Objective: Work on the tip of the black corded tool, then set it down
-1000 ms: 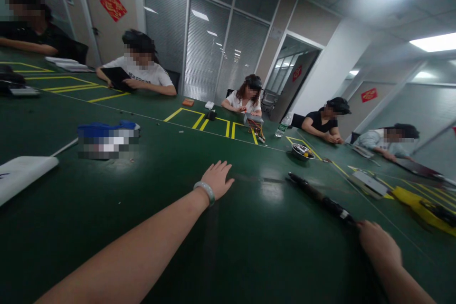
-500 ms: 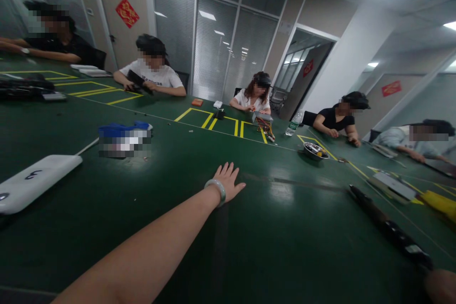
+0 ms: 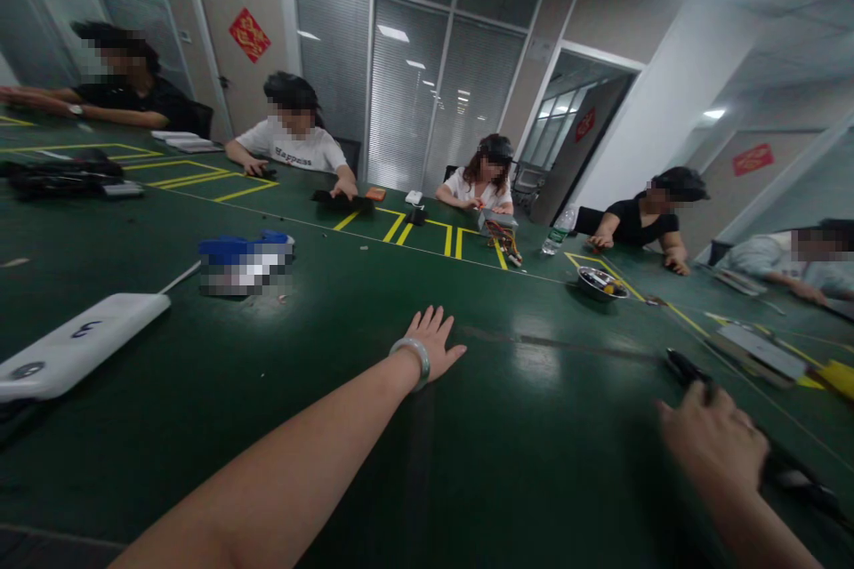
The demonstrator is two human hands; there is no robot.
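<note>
My left hand (image 3: 435,345), with a pale green bangle at the wrist, rests palm down on the green table (image 3: 507,444), its fingers spread and nothing under them that I can see. At the lower right my right hand (image 3: 717,436) is over a long, slim black object (image 3: 804,476) lying slantwise on the table. The thumb stands apart on the left, and the fingertips bend down at the object. Blur hides whether they are closed on it. The object's far tip shows beyond the fingers; its exact kind is unclear.
A white power bank (image 3: 86,342) marked 3 lies at left, its cable running to a blue-and-white item (image 3: 246,253). Beyond are a metal bowl (image 3: 600,284) of small parts, a water bottle (image 3: 559,233), a grey box with coloured wires (image 3: 499,222) and several seated people.
My right hand has come in from the lower right corner onto the black object. My left hand stays flat. Across the table, a person has lowered a dark flat item to the tabletop.
</note>
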